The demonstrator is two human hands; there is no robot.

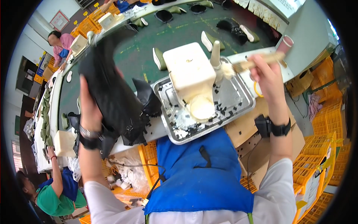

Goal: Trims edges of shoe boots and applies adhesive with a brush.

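My left hand [89,102] is closed around a tall black boot upper [112,86], gripping its left side; the upper part is smeared by motion. My right hand [266,76] pinches a wooden-handled brush [275,57], its bristles pointing left toward a pale upright post. Between the hands lies a metal tray [179,141] scattered with small black scraps. In it stands a white plastic container [188,67] with a round, cream-coloured opening [202,107] at its near end. Another black piece [145,93] sits between the boot upper and the tray.
Beyond the tray runs a green conveyor [138,56] with black uppers and olive-and-white shoe pieces [159,59]. A pink cup [285,44] stands at right. Orange crates [313,160] and cardboard [261,153] lie below. Two people [61,44] work along the left side.
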